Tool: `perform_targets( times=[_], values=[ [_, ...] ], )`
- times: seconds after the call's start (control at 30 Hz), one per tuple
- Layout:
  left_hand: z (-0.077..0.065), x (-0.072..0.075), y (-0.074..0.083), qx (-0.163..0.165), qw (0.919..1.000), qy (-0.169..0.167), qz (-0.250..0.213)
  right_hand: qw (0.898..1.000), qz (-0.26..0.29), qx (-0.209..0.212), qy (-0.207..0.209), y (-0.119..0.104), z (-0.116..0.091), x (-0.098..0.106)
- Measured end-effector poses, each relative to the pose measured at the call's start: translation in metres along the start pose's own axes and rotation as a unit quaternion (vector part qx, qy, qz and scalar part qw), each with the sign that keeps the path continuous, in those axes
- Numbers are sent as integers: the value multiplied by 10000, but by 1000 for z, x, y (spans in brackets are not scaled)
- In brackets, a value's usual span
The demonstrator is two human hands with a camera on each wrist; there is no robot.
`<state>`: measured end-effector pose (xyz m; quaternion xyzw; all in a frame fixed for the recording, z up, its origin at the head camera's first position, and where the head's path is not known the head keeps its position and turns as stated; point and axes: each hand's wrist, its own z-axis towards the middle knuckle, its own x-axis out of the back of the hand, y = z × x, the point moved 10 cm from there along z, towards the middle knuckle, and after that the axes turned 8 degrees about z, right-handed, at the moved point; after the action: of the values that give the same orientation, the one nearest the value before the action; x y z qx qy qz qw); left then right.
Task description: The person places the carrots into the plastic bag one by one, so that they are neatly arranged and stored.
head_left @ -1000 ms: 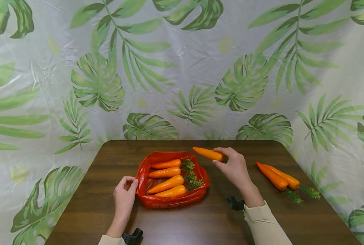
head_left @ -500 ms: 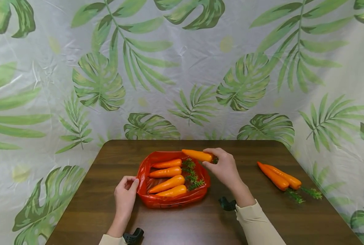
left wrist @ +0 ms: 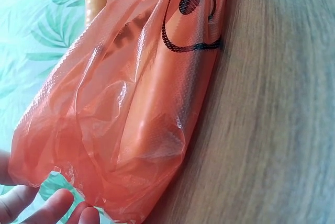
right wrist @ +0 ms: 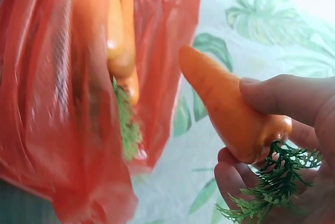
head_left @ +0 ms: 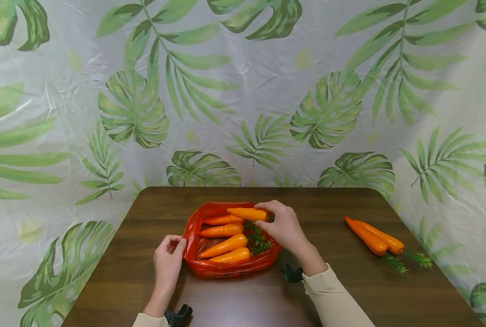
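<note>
A red plastic bag [head_left: 230,271] lies with its mouth spread on the table, several orange carrots [head_left: 223,246] with green tops side by side inside it. My left hand [head_left: 167,261] pinches the bag's left rim between thumb and fingers; in the left wrist view the fingertips [left wrist: 55,205] show at the bag's edge. My right hand [head_left: 283,226] grips another carrot [head_left: 244,213] near its top end, over the far right part of the bag. In the right wrist view that carrot [right wrist: 225,103] points away from the thumb, its green leaves hanging by the palm.
Two more carrots [head_left: 373,237] lie together at the right of the brown wooden table [head_left: 243,299]. A leaf-patterned sheet [head_left: 243,91] hangs behind the table's far edge. Each wrist wears a small dark device, such as the one on the left wrist [head_left: 179,314].
My right hand has carried its carrot left and slightly down, from beside the bag to over its opening. The left hand stays on the bag's rim.
</note>
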<state>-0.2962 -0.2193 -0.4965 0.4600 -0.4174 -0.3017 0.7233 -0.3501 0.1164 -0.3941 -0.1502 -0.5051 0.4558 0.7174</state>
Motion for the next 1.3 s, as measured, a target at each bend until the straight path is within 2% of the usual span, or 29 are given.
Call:
perform_targets(
  times=[0.33,0.63,1.0,1.3],
  values=[
    [0,-1,-3,64,10000,-53,-29,9987,127,-49,-484,-6,1,-33],
    [-1,-1,-4,98,9999,-39,49,9965,234,12,-806,-9,4,-52],
    [1,-1,-4,-20,10000,81,38,9870,540,-116,-1512,-4,10,-73],
    [1,-1,-4,-1,9999,44,97,9792,678,-221,-1902,5,14,-91]
  ],
)
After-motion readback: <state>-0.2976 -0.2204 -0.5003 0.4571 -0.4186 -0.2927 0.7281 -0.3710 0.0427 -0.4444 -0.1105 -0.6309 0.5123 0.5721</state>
